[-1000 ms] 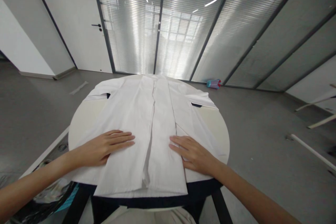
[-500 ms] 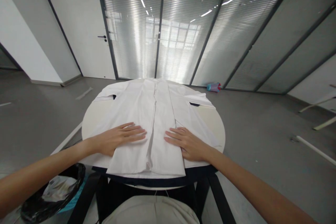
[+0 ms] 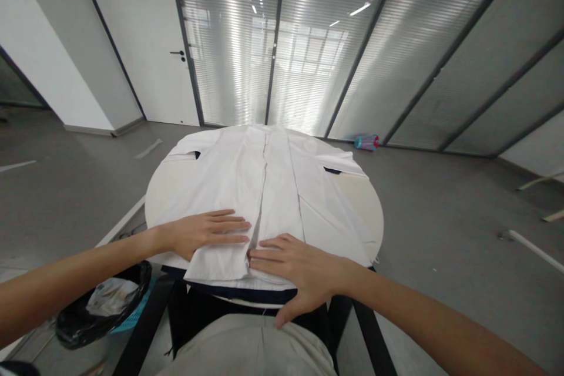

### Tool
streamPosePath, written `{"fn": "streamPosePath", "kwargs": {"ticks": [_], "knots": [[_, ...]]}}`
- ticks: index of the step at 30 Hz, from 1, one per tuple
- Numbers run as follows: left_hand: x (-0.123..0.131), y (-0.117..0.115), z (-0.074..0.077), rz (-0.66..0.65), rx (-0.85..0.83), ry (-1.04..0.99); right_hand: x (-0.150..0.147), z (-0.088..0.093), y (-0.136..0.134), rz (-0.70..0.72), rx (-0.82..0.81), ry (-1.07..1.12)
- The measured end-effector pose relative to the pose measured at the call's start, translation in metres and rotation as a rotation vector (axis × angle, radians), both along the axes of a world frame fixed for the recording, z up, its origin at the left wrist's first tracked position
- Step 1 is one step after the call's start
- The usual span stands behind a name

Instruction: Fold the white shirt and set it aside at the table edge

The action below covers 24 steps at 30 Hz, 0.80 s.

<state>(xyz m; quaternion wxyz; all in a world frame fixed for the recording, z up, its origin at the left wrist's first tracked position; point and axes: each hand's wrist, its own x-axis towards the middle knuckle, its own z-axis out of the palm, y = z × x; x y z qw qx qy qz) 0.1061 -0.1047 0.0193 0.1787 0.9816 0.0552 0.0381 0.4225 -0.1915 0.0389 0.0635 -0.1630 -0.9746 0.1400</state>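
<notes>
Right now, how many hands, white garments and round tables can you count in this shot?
Hands: 2 (left hand, right hand)
White garment: 1
Round table: 1
Total: 4

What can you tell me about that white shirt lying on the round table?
The white shirt looks like thin, smooth cotton. It lies flat and spread on the round white table, its two front edges meeting down the middle with a narrow, uneven gap. Two small dark gaps show towards the sides. The left hand and right hand rest on its near end.
</notes>
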Motion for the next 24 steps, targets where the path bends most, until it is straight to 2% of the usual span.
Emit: {"fn": "streamPosePath", "kwargs": {"ticks": [7,10,13,15,19,21,24], "knots": [[-0.002,0.002,-0.005,-0.004,-0.014,0.048,-0.013,0.005,0.007,-0.03,-0.025,0.041],[-0.003,0.002,-0.008,-0.004,0.003,0.011,-0.022,0.001,0.011,-0.104,0.011,0.019],[-0.004,0.002,-0.011,-0.019,0.028,-0.043,-0.029,-0.005,0.016,-0.112,0.047,0.023],[-0.005,0.002,-0.013,-0.018,0.04,-0.069,-0.031,-0.009,0.017,-0.121,-0.003,0.099],[-0.007,0.004,-0.017,-0.021,0.076,-0.086,-0.03,-0.021,0.014,-0.234,-0.237,0.36],[-0.007,0.004,-0.016,-0.018,0.085,-0.075,-0.029,-0.027,0.011,-0.283,-0.312,0.412],[-0.005,0.003,-0.011,-0.017,0.081,-0.045,-0.029,-0.03,0.003,-0.268,-0.23,0.349]]}}
